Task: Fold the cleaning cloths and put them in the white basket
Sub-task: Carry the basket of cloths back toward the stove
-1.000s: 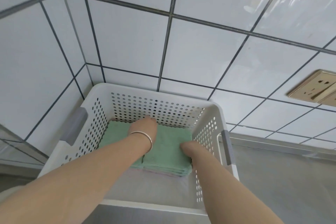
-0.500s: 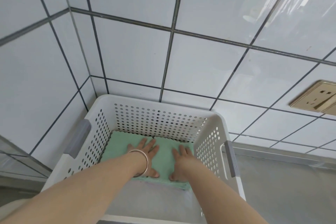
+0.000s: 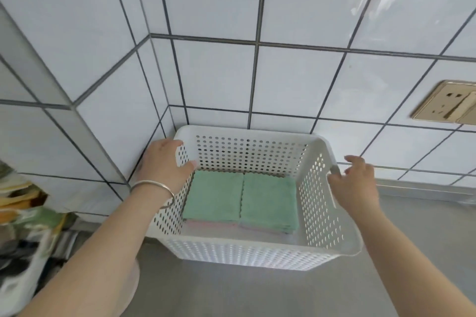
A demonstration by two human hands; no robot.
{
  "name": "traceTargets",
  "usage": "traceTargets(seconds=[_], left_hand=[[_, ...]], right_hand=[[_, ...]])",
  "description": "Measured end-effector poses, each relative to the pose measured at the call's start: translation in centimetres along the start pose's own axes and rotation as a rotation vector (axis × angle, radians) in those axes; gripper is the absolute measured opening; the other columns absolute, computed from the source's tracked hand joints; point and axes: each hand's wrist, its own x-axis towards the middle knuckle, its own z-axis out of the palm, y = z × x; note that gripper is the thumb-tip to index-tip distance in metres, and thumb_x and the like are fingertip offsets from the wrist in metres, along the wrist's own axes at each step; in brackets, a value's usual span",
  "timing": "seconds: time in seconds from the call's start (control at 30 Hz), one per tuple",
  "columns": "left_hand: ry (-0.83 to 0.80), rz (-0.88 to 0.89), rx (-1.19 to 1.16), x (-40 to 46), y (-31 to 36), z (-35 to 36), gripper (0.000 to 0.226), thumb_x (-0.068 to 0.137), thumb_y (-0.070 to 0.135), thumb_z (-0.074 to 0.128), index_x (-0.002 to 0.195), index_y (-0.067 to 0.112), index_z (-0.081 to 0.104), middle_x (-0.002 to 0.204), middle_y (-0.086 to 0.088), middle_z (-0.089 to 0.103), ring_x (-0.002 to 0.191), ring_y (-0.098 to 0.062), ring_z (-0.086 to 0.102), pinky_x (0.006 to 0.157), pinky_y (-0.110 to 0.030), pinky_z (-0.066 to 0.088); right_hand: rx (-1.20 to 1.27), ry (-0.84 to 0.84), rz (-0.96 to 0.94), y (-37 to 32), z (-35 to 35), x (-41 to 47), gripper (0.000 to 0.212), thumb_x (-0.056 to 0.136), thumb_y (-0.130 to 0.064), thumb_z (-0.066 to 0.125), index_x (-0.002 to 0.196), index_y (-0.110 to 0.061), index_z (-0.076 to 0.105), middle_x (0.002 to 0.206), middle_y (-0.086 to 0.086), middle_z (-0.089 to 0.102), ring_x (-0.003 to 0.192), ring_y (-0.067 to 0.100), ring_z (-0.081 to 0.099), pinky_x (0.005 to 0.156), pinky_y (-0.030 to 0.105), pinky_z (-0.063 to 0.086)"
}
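Note:
The white perforated basket (image 3: 247,252) stands on the grey counter in the tiled corner. Inside lie two side-by-side stacks of folded cleaning cloths, green on top: one on the left (image 3: 215,197), one on the right (image 3: 269,201), with pink layers showing at their front edges. My left hand (image 3: 164,162), with a silver bangle on its wrist, grips the basket's left rim, thumb inside. My right hand (image 3: 354,183) is at the right rim by the grey handle, fingers curled around it.
White tiled walls close in behind and to the left of the basket. A gold wall socket (image 3: 448,101) is at the right. A rack with dishes (image 3: 23,226) stands at the lower left. Grey counter (image 3: 257,296) runs in front and to the right.
Both hands have lifted off the green cloths inside the basket and moved out to its two side rims. The view has pulled back, and the basket appears farther away.

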Motion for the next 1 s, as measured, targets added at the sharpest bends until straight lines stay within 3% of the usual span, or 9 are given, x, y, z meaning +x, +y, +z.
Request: traceTargets(seconds=[0.1, 0.2, 0.27, 0.43, 0.57, 0.67, 0.73, 0.8, 1.0], left_hand=[[-0.041, -0.123, -0.007, -0.8, -0.1, 0.7, 0.061, 0.084, 0.035, 0.061, 0.136, 0.011, 0.038, 0.139, -0.016, 0.039, 0.124, -0.033, 0.044, 0.101, -0.041, 0.039], [-0.020, -0.189, 0.024, -0.7, -0.1, 1.4, 0.050, 0.084, 0.030, 0.060, 0.123, 0.004, 0.041, 0.117, -0.021, 0.056, 0.104, -0.038, 0.056, 0.084, -0.041, 0.049], [-0.038, -0.234, 0.052, -0.4, -0.2, 1.6, 0.046, 0.085, 0.029, 0.056, 0.122, 0.003, 0.043, 0.114, -0.022, 0.057, 0.101, -0.038, 0.057, 0.081, -0.040, 0.050], [-0.193, -0.228, 0.103, -1.0, 0.6, 1.7, 0.036, 0.090, 0.027, 0.050, 0.118, 0.004, 0.047, 0.122, -0.019, 0.052, 0.101, -0.034, 0.055, 0.075, -0.032, 0.040], [-0.219, -0.047, 0.150, -3.1, 1.9, 1.1, 0.011, 0.094, 0.016, 0.038, 0.094, 0.008, 0.046, 0.089, -0.010, 0.053, 0.074, -0.022, 0.046, 0.062, -0.028, 0.034], [-0.221, -0.032, -0.252, -5.7, 2.9, 1.0, 0.016, 0.091, 0.004, 0.040, 0.082, 0.016, 0.044, 0.066, -0.011, 0.046, 0.057, -0.020, 0.040, 0.056, -0.029, 0.032], [-0.287, -0.128, -0.680, -7.7, 4.5, 0.8, 0.026, 0.092, -0.001, 0.042, 0.080, 0.020, 0.049, 0.067, -0.009, 0.046, 0.053, -0.017, 0.036, 0.047, -0.024, 0.036], [-0.357, -0.187, -0.915, -9.6, 6.1, 0.6, 0.030, 0.094, 0.000, 0.039, 0.079, 0.022, 0.052, 0.072, -0.005, 0.045, 0.052, -0.011, 0.032, 0.036, -0.014, 0.031], [-0.621, -0.065, -0.923, -12.4, 8.7, 1.5, 0.013, 0.098, 0.011, 0.039, 0.088, 0.017, 0.045, 0.068, 0.001, 0.038, 0.037, -0.002, 0.025, 0.031, -0.011, 0.020]], right_hand=[[0.161, -0.232, 0.168, 0.9, 0.9, 0.1, 0.043, 0.086, -0.021, 0.054, 0.126, -0.010, 0.045, 0.107, 0.012, 0.058, 0.091, 0.031, 0.057, 0.077, 0.039, 0.048], [0.247, -0.254, 0.197, 0.7, 0.9, 0.1, 0.013, 0.089, -0.014, 0.043, 0.097, -0.009, 0.051, 0.077, 0.007, 0.052, 0.064, 0.023, 0.049, 0.064, 0.035, 0.043], [0.330, -0.261, 0.216, 0.7, 0.5, -0.4, 0.016, 0.091, -0.011, 0.037, 0.080, -0.013, 0.048, 0.066, 0.004, 0.042, 0.055, 0.019, 0.039, 0.056, 0.031, 0.036], [0.431, -0.241, 0.240, 2.9, -1.1, -3.4, 0.029, 0.095, -0.013, 0.038, 0.118, -0.010, 0.055, 0.066, -0.003, 0.041, 0.053, 0.016, 0.037, 0.049, 0.027, 0.033], [0.479, -0.193, 0.223, 5.5, -5.0, -4.7, 0.016, 0.094, -0.012, 0.038, 0.088, -0.011, 0.053, 0.063, 0.002, 0.037, 0.054, 0.017, 0.032, 0.052, 0.028, 0.029], [0.508, -0.155, 0.268, 7.8, -9.0, -5.6, 0.016, 0.094, -0.011, 0.040, 0.078, -0.011, 0.045, 0.060, 0.003, 0.034, 0.053, 0.016, 0.030, 0.051, 0.027, 0.027], [0.548, -0.146, 0.321, 9.3, -11.7, -6.2, 0.011, 0.095, -0.009, 0.040, 0.089, -0.013, 0.049, 0.060, 0.003, 0.034, 0.051, 0.015, 0.028, 0.044, 0.022, 0.026], [0.573, -0.130, 0.350, 10.9, -13.7, -7.3, 0.018, 0.095, -0.007, 0.039, 0.104, -0.020, 0.047, 0.062, 0.003, 0.034, 0.049, 0.014, 0.028, 0.039, 0.017, 0.026], [0.574, -0.021, 0.431, 15.5, -17.9, -13.8, 0.024, 0.096, -0.007, 0.037, 0.079, -0.016, 0.052, 0.060, 0.001, 0.030, 0.046, 0.012, 0.024, 0.036, 0.015, 0.021]])
